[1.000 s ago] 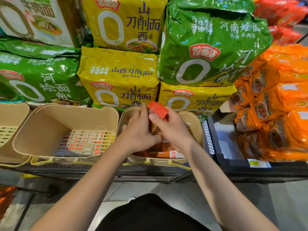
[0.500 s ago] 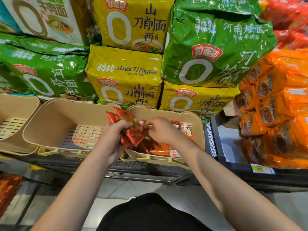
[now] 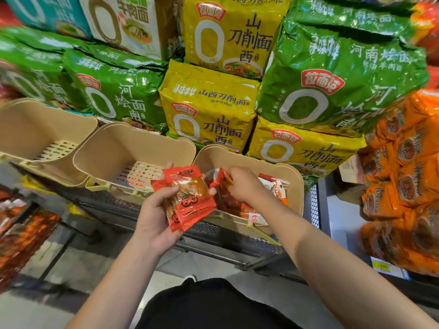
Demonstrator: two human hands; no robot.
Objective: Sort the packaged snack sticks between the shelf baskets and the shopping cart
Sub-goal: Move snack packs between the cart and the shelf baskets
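My left hand (image 3: 155,217) grips a small stack of red snack stick packets (image 3: 187,198), held in front of the shelf between two baskets. My right hand (image 3: 244,186) reaches into the right beige basket (image 3: 294,184) and pinches another red packet (image 3: 219,177) at its top edge. More snack packets (image 3: 275,188) lie in that basket under my hand. The middle beige basket (image 3: 114,150) shows only its slotted floor.
A third beige basket (image 3: 28,129) stands at the left. Big green and yellow noodle bags (image 3: 209,103) are stacked behind the baskets, orange bags (image 3: 403,174) at the right. A black wire shelf edge (image 3: 213,236) runs below. Orange goods (image 3: 21,236) lie lower left.
My left hand has drawn back from the right basket toward me with the stack of packets. My right hand stays in the basket and now pinches a packet.
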